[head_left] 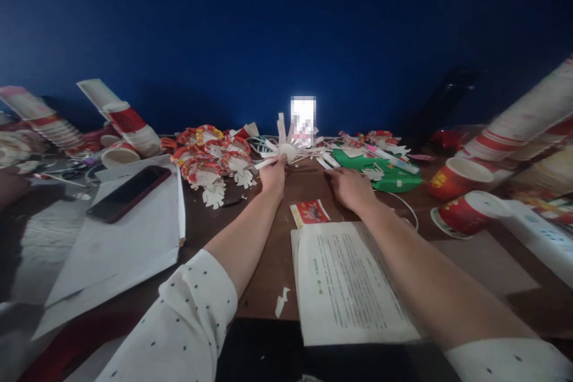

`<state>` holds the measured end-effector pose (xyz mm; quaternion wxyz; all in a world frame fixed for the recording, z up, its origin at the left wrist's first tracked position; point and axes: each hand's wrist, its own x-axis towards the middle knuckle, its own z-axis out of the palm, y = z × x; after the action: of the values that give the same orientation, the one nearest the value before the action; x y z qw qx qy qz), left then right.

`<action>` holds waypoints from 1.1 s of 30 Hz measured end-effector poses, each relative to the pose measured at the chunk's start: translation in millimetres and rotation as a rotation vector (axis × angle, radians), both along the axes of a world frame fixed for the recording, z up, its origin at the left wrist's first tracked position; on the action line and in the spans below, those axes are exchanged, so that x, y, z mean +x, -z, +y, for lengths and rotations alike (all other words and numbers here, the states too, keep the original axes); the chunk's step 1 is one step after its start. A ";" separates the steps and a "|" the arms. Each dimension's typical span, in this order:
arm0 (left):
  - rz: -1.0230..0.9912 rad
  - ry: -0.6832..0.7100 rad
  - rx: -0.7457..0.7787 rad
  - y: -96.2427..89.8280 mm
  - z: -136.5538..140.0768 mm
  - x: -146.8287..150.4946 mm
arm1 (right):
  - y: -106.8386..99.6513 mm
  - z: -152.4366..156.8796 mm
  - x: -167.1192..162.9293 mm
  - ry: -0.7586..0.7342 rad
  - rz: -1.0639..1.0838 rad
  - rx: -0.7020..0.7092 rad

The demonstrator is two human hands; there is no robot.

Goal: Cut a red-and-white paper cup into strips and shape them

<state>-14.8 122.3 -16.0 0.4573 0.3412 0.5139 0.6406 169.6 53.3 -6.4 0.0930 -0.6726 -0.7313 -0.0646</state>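
My left hand (273, 176) is closed on the base of a white paper cup (286, 152) cut into strips that splay outward. My right hand (353, 188) rests low over the table, fingers reaching forward; its fingertips are beside two white pens (329, 160). Whether they touch a pen is hard to see. To the right of those pens lies a green sheet (403, 182) with paper scraps and another white pen (396, 161) on it. A small red printed packet (310, 212) lies between my forearms.
Printed pages (340, 286) lie in front of me. A dark phone (129, 192) rests on white paper (102, 250) at left. Red-and-white cut-paper crafts (210, 155) are heaped behind. Stacked paper cups (134, 128), red cups (461, 176) and a power strip (541, 230) line the sides.
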 end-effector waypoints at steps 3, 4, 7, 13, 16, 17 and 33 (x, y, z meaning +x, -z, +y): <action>0.021 0.032 -0.018 -1.6 -3.4 2.5 | -3.0 4.2 8.5 0.139 -0.032 0.041; 0.015 0.049 -0.024 -1.9 -4.5 3.8 | -4.4 5.2 9.4 0.186 -0.037 0.056; -0.048 0.110 -0.055 -3.3 -8.3 10.0 | -8.7 5.8 7.6 0.230 0.008 0.165; -0.275 0.231 -0.115 -9.6 -20.0 25.5 | -5.8 3.7 -7.1 0.069 0.534 0.220; -0.339 0.253 -0.115 -11.1 -24.6 29.6 | -1.8 6.3 -10.7 0.014 0.844 0.031; -0.321 0.272 -0.129 -10.8 -25.6 30.1 | -1.2 7.6 -10.9 0.000 0.917 -0.001; 0.772 0.118 -0.186 -8.9 -38.8 5.0 | -15.4 -8.3 -15.1 -0.077 0.359 0.522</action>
<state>-9.8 83.5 -7.1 0.2955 0.5430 0.6831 0.3887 154.5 45.0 9.0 0.3922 -0.5985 -0.6870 -0.1267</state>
